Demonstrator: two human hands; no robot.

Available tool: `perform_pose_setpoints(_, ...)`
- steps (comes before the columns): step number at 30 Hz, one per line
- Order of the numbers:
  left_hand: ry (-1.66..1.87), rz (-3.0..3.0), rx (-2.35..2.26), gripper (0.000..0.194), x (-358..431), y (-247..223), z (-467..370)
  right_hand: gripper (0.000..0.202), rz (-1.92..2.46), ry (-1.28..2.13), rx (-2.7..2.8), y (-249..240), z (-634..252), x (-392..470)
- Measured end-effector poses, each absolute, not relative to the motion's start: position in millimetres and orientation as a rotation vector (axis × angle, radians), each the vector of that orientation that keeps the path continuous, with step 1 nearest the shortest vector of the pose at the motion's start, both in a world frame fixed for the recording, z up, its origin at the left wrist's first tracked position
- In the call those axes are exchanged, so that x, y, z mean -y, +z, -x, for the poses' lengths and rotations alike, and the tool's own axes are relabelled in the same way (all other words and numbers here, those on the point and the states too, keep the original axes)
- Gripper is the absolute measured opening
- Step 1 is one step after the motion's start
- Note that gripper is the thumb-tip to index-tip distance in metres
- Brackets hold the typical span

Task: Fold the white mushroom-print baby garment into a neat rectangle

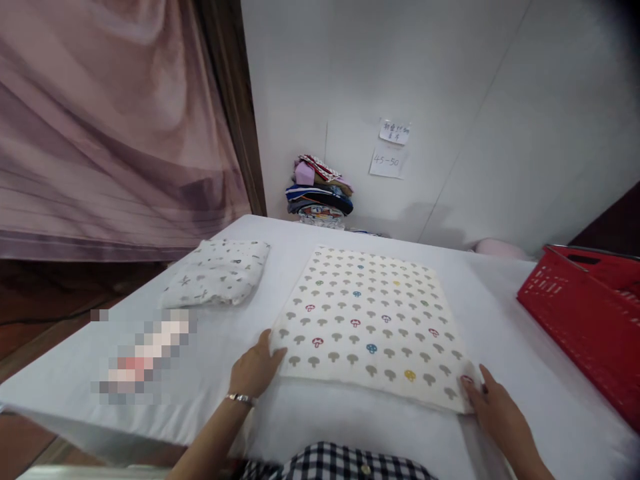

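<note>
mushroom-print cloth (367, 320) flat, rectangular, soft; hands at near corners

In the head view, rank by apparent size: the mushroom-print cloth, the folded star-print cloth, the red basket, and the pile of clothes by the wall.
1. Mushroom cloth.
2. Red basket, cut off by the frame edge, so unsure.
3. Star cloth.
4. Clothes pile, smallest, but farthest from the camera.
</note>
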State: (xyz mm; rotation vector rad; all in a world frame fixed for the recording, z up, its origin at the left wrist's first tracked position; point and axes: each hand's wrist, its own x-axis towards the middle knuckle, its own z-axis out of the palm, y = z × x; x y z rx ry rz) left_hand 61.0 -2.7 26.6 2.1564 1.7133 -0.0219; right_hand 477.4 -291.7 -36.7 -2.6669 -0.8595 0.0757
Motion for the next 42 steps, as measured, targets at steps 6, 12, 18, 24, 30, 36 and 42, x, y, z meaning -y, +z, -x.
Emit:
perform_pose_setpoints(6, -0.094, -2.143, -1.713, 0.062, -6, 28, -59, 0.082, 2.541, 0.429, 0.591, -19, -487, 286)
perform_pose_setpoints(12, -0.07, -2.139, -1.71, 0.067, -17, 21, -56, 0.093, 2.196, 0.672, 0.315, -3, -476, 282)
perform_pose_setpoints(18, -0.072, -2.121, -1.742, 0.072, -18, 23, -59, 0.092, 2.003, 0.796, 0.21, 14, -464, 283)
perform_pose_setpoints(24, -0.237, -2.145, -1.755, 0.068, -19, 35, -61, 0.087, 1.794, 0.875, 0.186, 12, -462, 290)
perform_pose_setpoints(30, 0.157, -2.691, -1.509, 0.054, 3, 56, -113, 0.088, 1.556, 0.865, 0.166, 21, -465, 287)
perform_pose_setpoints(36, 0.557, -2.89, -0.633, 0.037, 80, 65, -221, 0.089, 1.472, 0.834, 0.225, 44, -468, 273)
perform_pose_setpoints(42, 0.541, -2.804, -0.204, 0.061, 148, 65, -311, 0.087, 1.452, 0.801, 0.318, 65, -465, 260)
